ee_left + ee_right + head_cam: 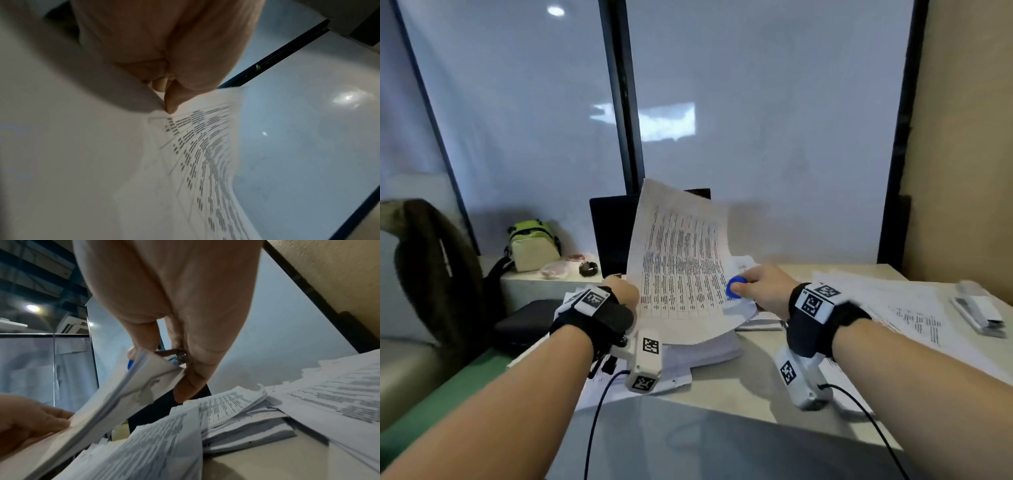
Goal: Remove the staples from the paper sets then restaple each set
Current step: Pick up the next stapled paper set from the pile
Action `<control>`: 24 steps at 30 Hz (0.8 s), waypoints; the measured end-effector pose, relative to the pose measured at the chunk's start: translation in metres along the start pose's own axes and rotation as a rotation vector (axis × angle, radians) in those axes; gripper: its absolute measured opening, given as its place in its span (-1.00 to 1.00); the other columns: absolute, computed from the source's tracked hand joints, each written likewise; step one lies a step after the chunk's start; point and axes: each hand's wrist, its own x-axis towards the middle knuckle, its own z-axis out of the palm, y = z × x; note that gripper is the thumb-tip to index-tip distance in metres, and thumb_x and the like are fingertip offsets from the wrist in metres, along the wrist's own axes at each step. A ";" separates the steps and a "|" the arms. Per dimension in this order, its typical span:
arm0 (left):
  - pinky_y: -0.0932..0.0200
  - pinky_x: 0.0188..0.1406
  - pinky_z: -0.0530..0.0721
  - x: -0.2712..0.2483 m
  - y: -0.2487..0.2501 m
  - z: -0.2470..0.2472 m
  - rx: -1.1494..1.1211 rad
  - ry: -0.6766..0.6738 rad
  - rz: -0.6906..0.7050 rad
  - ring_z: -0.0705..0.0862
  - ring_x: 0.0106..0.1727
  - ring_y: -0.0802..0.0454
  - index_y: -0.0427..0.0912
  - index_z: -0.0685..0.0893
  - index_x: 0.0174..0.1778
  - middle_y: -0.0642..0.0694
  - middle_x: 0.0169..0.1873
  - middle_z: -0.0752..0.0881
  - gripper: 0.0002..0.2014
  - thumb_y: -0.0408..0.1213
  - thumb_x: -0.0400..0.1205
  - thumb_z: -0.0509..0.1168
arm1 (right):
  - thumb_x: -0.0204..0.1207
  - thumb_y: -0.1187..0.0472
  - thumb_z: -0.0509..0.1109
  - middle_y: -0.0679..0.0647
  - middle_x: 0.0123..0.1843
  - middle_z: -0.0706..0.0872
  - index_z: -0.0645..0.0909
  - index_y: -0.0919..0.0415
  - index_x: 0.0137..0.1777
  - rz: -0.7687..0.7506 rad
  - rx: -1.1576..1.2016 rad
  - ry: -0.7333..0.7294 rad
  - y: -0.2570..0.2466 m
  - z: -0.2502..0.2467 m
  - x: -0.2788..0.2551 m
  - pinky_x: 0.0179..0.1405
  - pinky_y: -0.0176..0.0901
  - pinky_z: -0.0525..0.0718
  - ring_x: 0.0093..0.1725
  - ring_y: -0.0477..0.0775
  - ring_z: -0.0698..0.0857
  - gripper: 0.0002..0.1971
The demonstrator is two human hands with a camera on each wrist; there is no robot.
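A printed paper set [678, 260] is held up tilted above the desk. My left hand [627, 294] grips its left edge; in the left wrist view the thumb [171, 104] pinches the sheet [195, 146]. My right hand [741, 291] holds a blue staple remover [736, 287] at the set's lower right corner. In the right wrist view the remover's metal jaws [180, 356] sit at the corner of the paper set [144, 378], between my fingers. A grey stapler [977, 310] lies on the desk at the far right, apart from both hands.
A thick paper stack [702, 346] lies under the raised set, and more printed sheets [893, 308] spread across the right of the desk. A black laptop screen [613, 233] stands behind. A dark case [527, 325], a green bag [532, 245] and a chair [431, 260] are to the left.
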 end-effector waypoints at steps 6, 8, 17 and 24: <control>0.14 -0.13 0.60 -0.006 -0.010 -0.004 0.078 -0.031 -0.064 0.60 -0.10 -0.09 -0.12 0.61 -0.23 -0.12 -0.16 0.60 -0.84 -0.15 0.49 0.43 | 0.54 0.11 0.40 0.18 -0.25 0.57 0.62 0.31 -0.16 0.121 -0.203 -0.052 0.021 -0.006 0.004 -0.17 -0.02 0.60 -0.25 0.13 0.54 -0.77; 0.20 -0.22 0.54 -0.016 0.000 -0.003 0.040 -0.070 -0.076 0.55 -0.20 -0.02 -0.10 0.46 -0.33 -0.09 -0.19 0.57 -0.75 -0.18 0.54 0.41 | 0.54 0.11 0.41 0.16 -0.31 0.52 0.56 0.20 -0.22 0.173 -0.277 -0.014 0.031 -0.024 -0.002 -0.29 -0.15 0.48 -0.34 0.11 0.48 -0.81; 0.12 0.07 0.68 -0.036 0.084 0.034 -0.049 -0.202 0.112 0.72 0.01 -0.11 -0.24 0.71 0.02 -0.19 -0.01 0.74 -0.87 -0.35 0.58 0.37 | 0.55 0.15 0.36 0.03 -0.49 0.24 0.23 0.17 -0.45 0.451 -0.721 0.030 0.089 -0.097 -0.041 -0.46 -0.18 0.19 -0.49 0.01 0.23 -0.58; -0.08 -0.09 0.82 -0.059 0.150 0.084 -0.287 -0.385 0.181 0.82 -0.05 -0.20 -0.37 0.71 0.08 -0.31 -0.05 0.81 -0.76 -0.38 0.52 0.39 | 0.53 0.08 0.39 -0.01 -0.44 0.35 0.34 0.12 -0.37 0.405 -0.845 -0.139 0.108 -0.114 -0.053 -0.46 -0.16 0.25 -0.47 -0.04 0.32 -0.66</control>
